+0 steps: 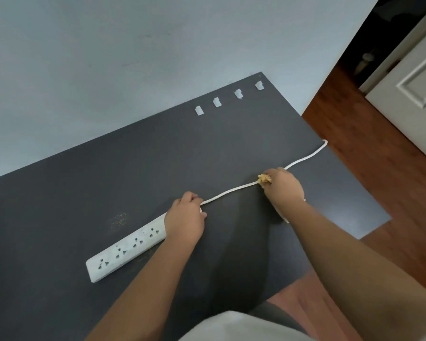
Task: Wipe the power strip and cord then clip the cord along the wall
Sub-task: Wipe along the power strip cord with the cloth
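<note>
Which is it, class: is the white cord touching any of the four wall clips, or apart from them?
Apart. The head view shows dark table between cord and clips.

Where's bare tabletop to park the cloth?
Free: the wide patch between the power strip and the wall, left of the clips; also between clips and cord. Crowded: along the cord, where left hand and right hand work.
</note>
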Available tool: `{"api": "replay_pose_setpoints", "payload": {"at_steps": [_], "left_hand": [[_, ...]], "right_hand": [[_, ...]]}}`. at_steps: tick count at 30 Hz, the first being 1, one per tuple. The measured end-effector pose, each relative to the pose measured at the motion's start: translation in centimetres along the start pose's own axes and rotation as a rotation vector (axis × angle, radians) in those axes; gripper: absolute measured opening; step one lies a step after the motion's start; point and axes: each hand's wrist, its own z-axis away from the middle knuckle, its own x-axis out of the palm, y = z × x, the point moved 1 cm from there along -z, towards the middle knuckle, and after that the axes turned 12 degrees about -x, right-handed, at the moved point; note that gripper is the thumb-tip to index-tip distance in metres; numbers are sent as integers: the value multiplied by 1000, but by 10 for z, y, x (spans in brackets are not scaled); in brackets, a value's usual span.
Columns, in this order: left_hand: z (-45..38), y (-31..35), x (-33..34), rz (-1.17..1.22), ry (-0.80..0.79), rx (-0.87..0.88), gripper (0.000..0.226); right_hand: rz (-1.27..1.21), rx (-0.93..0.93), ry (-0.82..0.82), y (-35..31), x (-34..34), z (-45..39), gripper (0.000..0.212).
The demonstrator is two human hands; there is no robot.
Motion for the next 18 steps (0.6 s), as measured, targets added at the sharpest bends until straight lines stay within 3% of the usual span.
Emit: {"api": "replay_pose_setpoints", "payload": {"at_steps": [3, 10, 18], "left_hand": [[-3, 1, -2, -18, -21, 10, 37], [-6, 28, 8, -161, 27, -17, 37], [-21, 101, 33, 45, 107, 22, 25]], "right_hand": [[32, 67, 34, 30, -21, -10, 20], [33, -41, -13, 10, 1, -11, 20], [-21, -394, -198, -16, 9, -15, 22]]}}
